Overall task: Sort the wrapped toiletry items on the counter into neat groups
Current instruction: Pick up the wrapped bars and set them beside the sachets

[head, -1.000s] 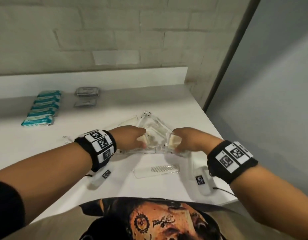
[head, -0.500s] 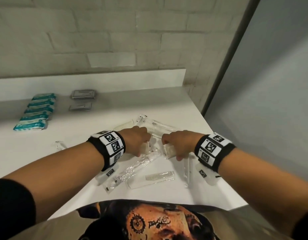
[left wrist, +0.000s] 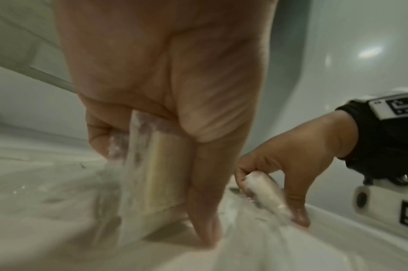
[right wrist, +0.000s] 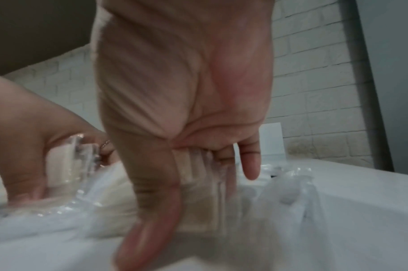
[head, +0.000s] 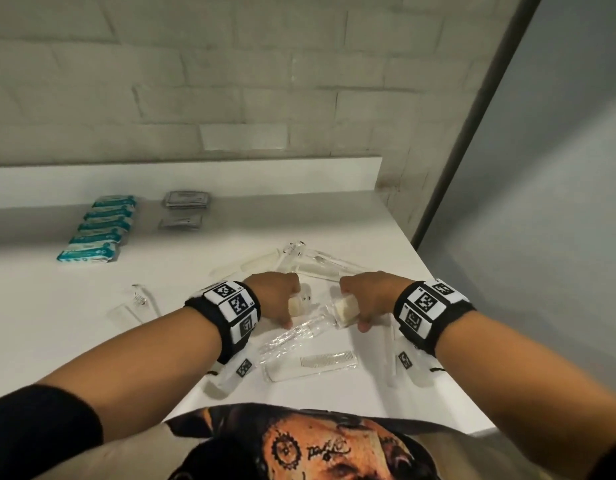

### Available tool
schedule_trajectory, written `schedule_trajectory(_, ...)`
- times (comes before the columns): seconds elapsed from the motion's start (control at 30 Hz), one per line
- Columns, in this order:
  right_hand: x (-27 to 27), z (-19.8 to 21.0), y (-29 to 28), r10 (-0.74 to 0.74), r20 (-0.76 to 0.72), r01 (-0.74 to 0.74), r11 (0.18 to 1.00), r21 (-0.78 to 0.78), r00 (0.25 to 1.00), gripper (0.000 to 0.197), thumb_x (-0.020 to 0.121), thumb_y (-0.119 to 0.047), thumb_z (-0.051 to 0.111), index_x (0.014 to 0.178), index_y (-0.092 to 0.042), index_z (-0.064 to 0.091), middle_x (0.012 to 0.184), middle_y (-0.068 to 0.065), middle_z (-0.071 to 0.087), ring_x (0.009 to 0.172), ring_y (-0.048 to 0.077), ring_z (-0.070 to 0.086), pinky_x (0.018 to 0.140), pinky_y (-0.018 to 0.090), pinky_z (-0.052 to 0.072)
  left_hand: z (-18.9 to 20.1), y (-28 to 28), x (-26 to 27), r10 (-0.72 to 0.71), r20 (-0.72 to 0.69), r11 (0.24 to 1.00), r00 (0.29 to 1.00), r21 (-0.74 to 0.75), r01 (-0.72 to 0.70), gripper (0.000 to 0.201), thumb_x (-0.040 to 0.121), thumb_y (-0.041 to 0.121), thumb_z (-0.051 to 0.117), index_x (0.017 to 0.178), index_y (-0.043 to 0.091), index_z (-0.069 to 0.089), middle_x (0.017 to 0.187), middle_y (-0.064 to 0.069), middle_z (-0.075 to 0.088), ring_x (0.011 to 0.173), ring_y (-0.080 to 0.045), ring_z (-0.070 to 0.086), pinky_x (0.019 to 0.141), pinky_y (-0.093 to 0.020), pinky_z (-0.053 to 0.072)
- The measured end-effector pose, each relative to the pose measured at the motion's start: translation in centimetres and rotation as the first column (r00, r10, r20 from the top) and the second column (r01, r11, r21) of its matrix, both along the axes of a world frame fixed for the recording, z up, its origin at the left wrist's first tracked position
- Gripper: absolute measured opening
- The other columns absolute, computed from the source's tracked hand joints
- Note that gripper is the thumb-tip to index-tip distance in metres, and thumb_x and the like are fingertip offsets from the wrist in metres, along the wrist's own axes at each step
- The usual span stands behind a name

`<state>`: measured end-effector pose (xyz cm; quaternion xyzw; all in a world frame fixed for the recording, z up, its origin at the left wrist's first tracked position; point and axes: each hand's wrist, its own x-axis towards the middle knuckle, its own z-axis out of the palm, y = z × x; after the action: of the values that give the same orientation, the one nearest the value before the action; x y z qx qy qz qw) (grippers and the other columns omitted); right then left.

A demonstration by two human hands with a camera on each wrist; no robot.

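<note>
The left hand is curling its grip round a pale item in clear wrap, thumb on one side and fingers on the other, with the thumb tip reaching down to the bench. In the left wrist view the cream bar is standing on edge between thumb and fingers. The right hand is mirroring it, pinching a second cream wrapped bar between its thumb and curled fingers; in the right wrist view its little finger is hanging straight and free. Both wrists are arching above the bench, knuckles up, forearms coming in from the near edge and converging, the hands near each other but apart.

Between and below the hands a crumpled clear packet is lying, and nearer the person a wrapped comb. Beyond the hands more clear-wrapped long items are lying in a loose heap. Far left, teal packets are sitting in a neat row, with grey sachets just beside them.
</note>
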<state>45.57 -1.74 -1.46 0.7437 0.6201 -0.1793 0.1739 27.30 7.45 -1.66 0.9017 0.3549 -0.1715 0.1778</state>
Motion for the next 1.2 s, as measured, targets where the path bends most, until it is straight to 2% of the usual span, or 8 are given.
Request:
schedule_trajectory(0.13,0.0,3.5,0.7,-0.170,-0.259,0.237,0.937,0.257,0.951,0.051,0.071,-0.025,0.081,0.112,-0.018,0.053,0.110,0.001,0.063,0.087,0.016,0.057,0.074,0.030,0.048,1.1,0.2,-1.2,0.252,0.372,0.967,0.894,-0.061,-0.248,0.032,0.088,0.032,0.060,0.114,0.013,0.064,0.111,-0.006,0.065,0.105,-0.024,0.060,0.081,-0.028,0.045)
schedule_trajectory(0.2,-0.8,5.9,1.4,-0.183,-0.551,0.440,0.813,0.380,0.814,0.043,0.073,-0.025,0.081,0.104,-0.018,0.052,0.096,-0.001,0.063,0.073,0.010,0.058,0.062,0.025,0.045,1.9,0.6,-2.0,0.528,0.614,0.848,0.587,-0.419,-0.326,0.019,0.092,0.027,0.057,0.096,0.011,0.066,0.096,-0.010,0.066,0.099,-0.029,0.062,0.077,-0.028,0.045)
schedule_trajectory(0.27,-2.7,7.5,1.9,-0.109,-0.770,0.590,0.712,0.381,0.629,0.042,0.073,-0.029,0.080,0.103,-0.016,0.053,0.086,-0.002,0.063,0.061,0.008,0.055,0.053,0.021,0.041,3.0,0.4,-2.5,0.777,0.562,0.610,0.283,-0.784,-0.115,0.016,0.096,0.025,0.055,0.098,0.011,0.062,0.102,-0.008,0.067,0.103,-0.026,0.062,0.089,-0.041,0.052)
schedule_trajectory(0.33,-5.2,8.3,2.5,-0.047,-0.876,0.647,0.693,0.317,0.480,0.044,0.074,-0.031,0.080,0.105,-0.016,0.053,0.080,-0.001,0.063,0.056,0.010,0.051,0.050,0.023,0.040,4.1,0.2,-3.2,0.897,0.408,0.383,0.168,-0.910,0.160,0.029,0.098,0.034,0.049,0.111,0.011,0.059,0.114,-0.011,0.068,0.105,-0.029,0.065,0.089,-0.053,0.054)
schedule_trajectory(0.63,-12.3,7.8,3.8,0.105,-0.925,0.574,0.757,0.312,0.364,0.010,0.088,-0.018,0.067,0.098,-0.017,0.065,0.079,-0.005,0.064,0.059,0.000,0.057,0.047,0.006,0.039,4.8,-0.1,-8.1,0.927,0.375,0.359,-0.004,-0.885,0.295,0.034,0.088,0.015,0.060,0.119,0.000,0.062,0.099,-0.014,0.071,0.080,-0.021,0.072,0.071,-0.030,0.060)
schedule_trajectory(0.77,-13.5,8.1,4.4,0.133,-0.956,0.651,0.707,0.276,0.261,0.015,0.082,-0.016,0.074,0.088,-0.010,0.061,0.069,0.000,0.060,0.057,0.010,0.051,0.050,0.017,0.039,4.9,-0.4,-10.7,0.917,0.398,0.379,-0.011,-0.866,0.327,0.025,0.083,0.014,0.066,0.107,0.006,0.069,0.095,-0.011,0.073,0.083,-0.022,0.072,0.066,-0.027,0.057)
schedule_trajectory(0.87,-15.0,8.0,5.1,0.125,-0.970,0.634,0.737,0.233,0.211,0.015,0.080,-0.013,0.074,0.076,-0.011,0.060,0.063,0.001,0.058,0.053,0.011,0.049,0.053,0.023,0.037,5.0,-0.3,-12.5,0.911,0.412,0.394,-0.008,-0.865,0.311,0.047,0.077,0.017,0.072,0.121,0.001,0.063,0.110,-0.017,0.068,0.096,-0.030,0.068,0.073,-0.033,0.056)
schedule_trajectory(1.2,-19.4,6.7,6.9,0.127,-0.984,0.633,0.753,0.178,0.125,0.018,0.086,-0.002,0.064,0.072,-0.010,0.058,0.060,0.002,0.057,0.054,0.013,0.048,0.054,0.022,0.041,4.6,1.2,-17.2,0.888,0.454,0.459,-0.073,-0.865,0.203,0.041,0.085,0.003,0.062,0.125,0.004,0.059,0.110,-0.016,0.068,0.090,-0.027,0.069,0.070,-0.034,0.058)
